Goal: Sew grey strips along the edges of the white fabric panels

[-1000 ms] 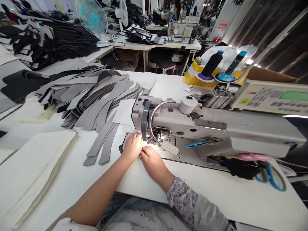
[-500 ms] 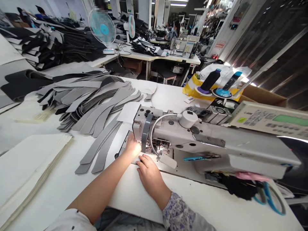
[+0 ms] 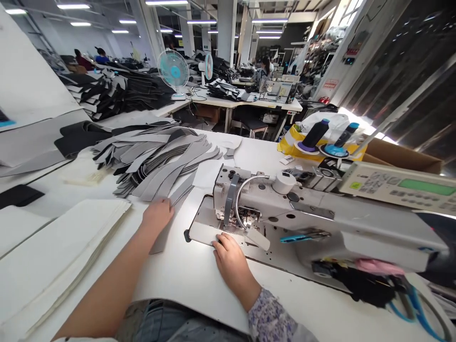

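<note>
The left hand (image 3: pixel 156 214) is pressing flat, fingers spread, on a long grey fabric strip (image 3: pixel 160 242) beside the grey sewing machine (image 3: pixel 285 209). The right hand (image 3: pixel 230 254) is resting open and empty at its bare needle plate.

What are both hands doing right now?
Left hand: palm down on a grey strip; grip cannot be told.
Right hand: open, flat on the sewing machine bed.

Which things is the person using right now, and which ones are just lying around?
In use:
- left hand resting on a grey strip
- right hand on the bed of the sewing machine
- strip pile, next to the left hand

Lying about:
- white sheets
- thread cones
- fan
- cardboard box
</note>
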Action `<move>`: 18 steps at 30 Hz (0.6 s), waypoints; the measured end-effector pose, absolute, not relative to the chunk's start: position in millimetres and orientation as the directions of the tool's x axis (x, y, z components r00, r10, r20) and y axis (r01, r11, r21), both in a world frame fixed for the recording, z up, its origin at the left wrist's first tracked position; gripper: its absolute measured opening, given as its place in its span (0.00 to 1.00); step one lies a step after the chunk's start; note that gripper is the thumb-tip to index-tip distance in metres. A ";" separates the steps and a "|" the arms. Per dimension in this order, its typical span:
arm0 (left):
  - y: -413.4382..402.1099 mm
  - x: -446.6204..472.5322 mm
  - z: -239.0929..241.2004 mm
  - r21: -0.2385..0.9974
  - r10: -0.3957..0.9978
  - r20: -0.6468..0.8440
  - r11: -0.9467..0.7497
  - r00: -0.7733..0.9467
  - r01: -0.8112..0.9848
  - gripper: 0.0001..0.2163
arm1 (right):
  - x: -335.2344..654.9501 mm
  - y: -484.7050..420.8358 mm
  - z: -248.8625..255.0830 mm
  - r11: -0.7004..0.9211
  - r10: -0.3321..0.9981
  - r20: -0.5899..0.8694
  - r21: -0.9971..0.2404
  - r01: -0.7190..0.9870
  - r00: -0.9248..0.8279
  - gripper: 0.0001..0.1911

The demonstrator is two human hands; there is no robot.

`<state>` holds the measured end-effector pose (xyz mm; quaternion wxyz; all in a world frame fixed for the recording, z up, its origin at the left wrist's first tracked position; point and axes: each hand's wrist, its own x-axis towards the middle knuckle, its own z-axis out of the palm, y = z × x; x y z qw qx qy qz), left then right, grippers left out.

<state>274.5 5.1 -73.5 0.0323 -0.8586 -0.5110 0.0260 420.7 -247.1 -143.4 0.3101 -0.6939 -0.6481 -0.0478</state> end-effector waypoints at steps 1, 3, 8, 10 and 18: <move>11.4 263.1 -71.0 -0.131 0.887 -0.069 -0.462 0.457 0.877 0.17 | 420.4 -247.2 -143.6 0.029 0.870 0.467 -0.363 0.931 0.155 0.12; 18.7 248.0 -65.6 -0.161 0.876 -0.097 -0.483 0.473 0.861 0.17 | 420.1 -247.9 -144.4 0.027 0.870 0.469 -0.352 0.936 0.151 0.12; 7.8 240.0 -49.3 -0.109 0.884 -0.035 -0.467 0.466 0.877 0.18 | 418.8 -250.3 -145.8 0.030 0.865 0.484 -0.314 0.949 0.133 0.12; -3.4 240.5 -48.4 -0.057 0.853 -0.046 -0.522 0.520 0.851 0.20 | 416.8 -249.8 -145.7 0.040 0.873 0.475 -0.290 0.956 0.107 0.12; -14.1 232.5 -71.1 -0.057 0.850 -0.038 -0.527 0.525 0.848 0.25 | 405.8 -245.3 -146.3 0.079 0.887 0.459 -0.233 0.969 0.038 0.12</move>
